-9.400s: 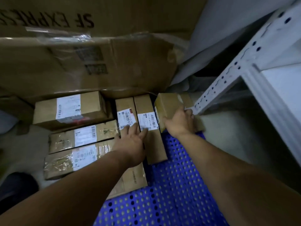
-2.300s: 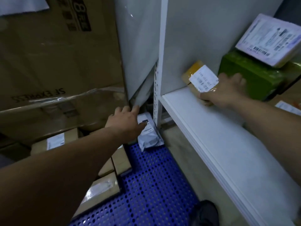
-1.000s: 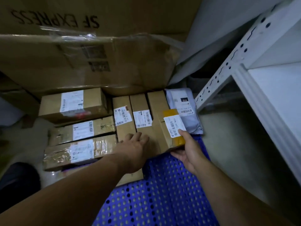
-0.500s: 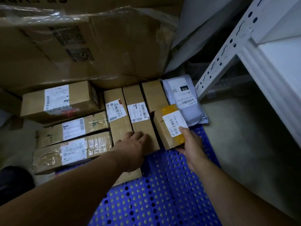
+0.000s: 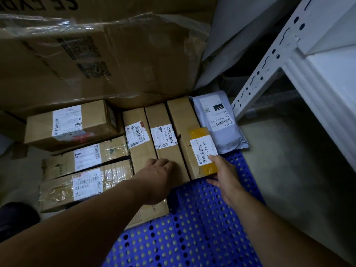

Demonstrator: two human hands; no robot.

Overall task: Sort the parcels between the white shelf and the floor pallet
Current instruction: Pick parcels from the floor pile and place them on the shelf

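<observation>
Down on the blue perforated plastic pallet (image 5: 192,228), a small brown cardboard parcel with yellow tape and a white barcode label (image 5: 200,151) is held at its near end by the right hand (image 5: 224,178), thumb on the label and fingers curled beneath. Whether it sits fully down cannot be told. It lies against the rightmost of three long brown cardboard boxes (image 5: 165,139) set side by side. The left hand (image 5: 156,178) rests on their near ends, fingers loosely bent, holding nothing. Just beyond the parcel lies a grey plastic mailer bag (image 5: 219,124). Three labelled brown boxes (image 5: 86,155) lie to the left. Behind them all a large film-wrapped cardboard carton (image 5: 96,64) leans. The white metal shelf (image 5: 269,60) rises at right, its upright close beside the mailer.
</observation>
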